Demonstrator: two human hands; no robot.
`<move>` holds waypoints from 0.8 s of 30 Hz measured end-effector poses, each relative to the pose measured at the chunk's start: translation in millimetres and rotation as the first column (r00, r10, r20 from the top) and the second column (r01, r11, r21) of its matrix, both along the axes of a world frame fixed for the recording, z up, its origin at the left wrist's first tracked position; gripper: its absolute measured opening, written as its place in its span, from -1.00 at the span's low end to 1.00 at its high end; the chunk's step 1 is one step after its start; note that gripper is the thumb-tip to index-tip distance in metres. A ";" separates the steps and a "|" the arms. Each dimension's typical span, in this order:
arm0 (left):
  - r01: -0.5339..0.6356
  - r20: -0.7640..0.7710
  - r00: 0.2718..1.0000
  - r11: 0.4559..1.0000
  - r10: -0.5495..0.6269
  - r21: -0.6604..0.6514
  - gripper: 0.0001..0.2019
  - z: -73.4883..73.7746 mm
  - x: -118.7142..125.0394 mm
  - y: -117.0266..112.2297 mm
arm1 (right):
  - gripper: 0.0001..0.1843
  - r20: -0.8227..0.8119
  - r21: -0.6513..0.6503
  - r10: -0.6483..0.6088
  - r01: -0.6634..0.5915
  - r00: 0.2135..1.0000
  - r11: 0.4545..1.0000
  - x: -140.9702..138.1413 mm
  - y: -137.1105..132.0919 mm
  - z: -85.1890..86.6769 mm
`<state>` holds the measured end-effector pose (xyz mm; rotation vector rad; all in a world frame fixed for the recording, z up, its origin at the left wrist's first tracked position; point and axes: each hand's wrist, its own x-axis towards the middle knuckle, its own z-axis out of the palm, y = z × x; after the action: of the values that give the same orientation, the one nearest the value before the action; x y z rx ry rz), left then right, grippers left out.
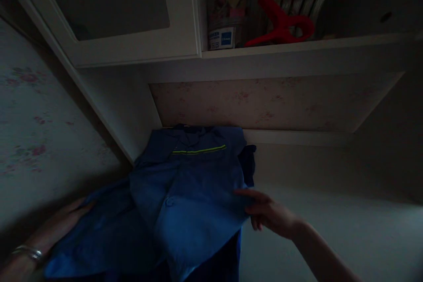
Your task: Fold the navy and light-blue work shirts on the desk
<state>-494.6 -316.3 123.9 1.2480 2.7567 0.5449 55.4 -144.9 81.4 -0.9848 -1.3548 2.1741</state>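
A blue work jacket [194, 176] with a thin yellow-green stripe across its chest lies spread on the white surface, collar toward the back wall. Its right-hand edge is pinched in my right hand [267, 211], index finger stretched over the cloth and the thumb side hidden beneath. At the lower left, my left hand [71, 216], with a bracelet [28, 252] at the wrist, lies along the outer edge of the jacket's left part, fingers stretched out against the fabric. Darker blue cloth [247, 165] shows from under the jacket at the right.
White desk surface [317, 176] stretches to the right. Overhead, an open shelf [297, 48] holds a red plastic clamp-like object [280, 24] and a clear labelled container [224, 35]. A framed cabinet door [132, 46] hangs at the upper left. Floral wallpaper [29, 110] covers the left wall.
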 end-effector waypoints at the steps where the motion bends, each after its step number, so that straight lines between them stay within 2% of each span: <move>1: 0.030 -0.037 0.999 0.996 -0.033 -0.083 -0.67 -5.3 -8.8 -6.0 | -0.30 0.076 0.047 0.047 -0.051 0.996 0.998 7.5 -4.3 -16.1; 3: 0.073 -0.127 0.987 0.981 -0.097 -0.182 -0.66 -12.6 -1.0 -8.3 | -0.31 0.216 0.162 0.024 -0.060 0.976 0.985 22.1 -6.1 -48.1; 4: 0.099 -0.192 0.972 0.976 -0.137 -0.193 -0.63 -13.5 16.0 -3.8 | -0.33 0.276 0.233 -0.054 -0.012 0.960 0.972 29.0 -3.6 -62.1; 6: 0.211 -0.199 0.951 0.968 -0.236 -0.138 -0.56 -10.9 71.4 15.6 | -0.40 0.374 0.406 -0.289 0.124 0.881 0.905 41.7 5.0 -83.6; 8: 0.325 -0.004 0.946 0.946 -0.325 -0.018 -0.57 -7.8 142.3 44.4 | -0.47 0.451 0.589 -0.511 0.186 0.732 0.786 51.9 12.5 -95.6; 9: 0.384 0.129 0.913 0.922 -0.386 0.047 -0.57 -8.8 178.0 60.4 | -0.49 0.485 0.655 -0.581 0.168 0.653 0.736 55.4 14.0 -98.4; 11: 0.497 0.333 0.781 0.849 -0.528 0.181 -0.56 -19.5 240.1 91.7 | -0.51 0.551 0.721 -0.631 0.069 0.546 0.690 58.4 11.8 -99.7; 13: 0.552 0.405 0.691 0.799 -0.598 0.237 -0.56 -42.5 283.5 118.7 | -0.51 0.591 0.743 -0.621 -0.047 0.515 0.668 57.0 4.7 -98.1; 16: 0.609 0.355 0.693 0.773 -0.627 0.176 -0.61 -87.0 314.7 146.3 | -0.55 0.577 0.780 -0.606 -0.147 0.547 0.609 52.5 -3.9 -95.1; 19: 0.663 0.284 0.694 0.741 -0.662 0.108 -0.65 -118.9 322.0 156.8 | -0.57 0.562 0.779 -0.595 -0.125 0.574 0.614 51.4 -2.6 -92.9; 21: 0.690 0.261 0.681 0.719 -0.685 0.085 -0.62 -127.3 322.1 156.3 | -0.58 0.573 0.763 -0.595 -0.100 0.564 0.639 51.6 1.5 -91.4; 24: 0.712 0.256 0.665 0.699 -0.702 0.066 -0.59 -127.4 321.4 152.5 | -0.59 0.614 0.740 -0.613 -0.092 0.497 0.667 50.8 6.6 -90.0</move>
<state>-173.1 -163.9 -3.6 1.9117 1.8180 0.5085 106.2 -138.3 -8.6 -1.8283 -1.9773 0.6394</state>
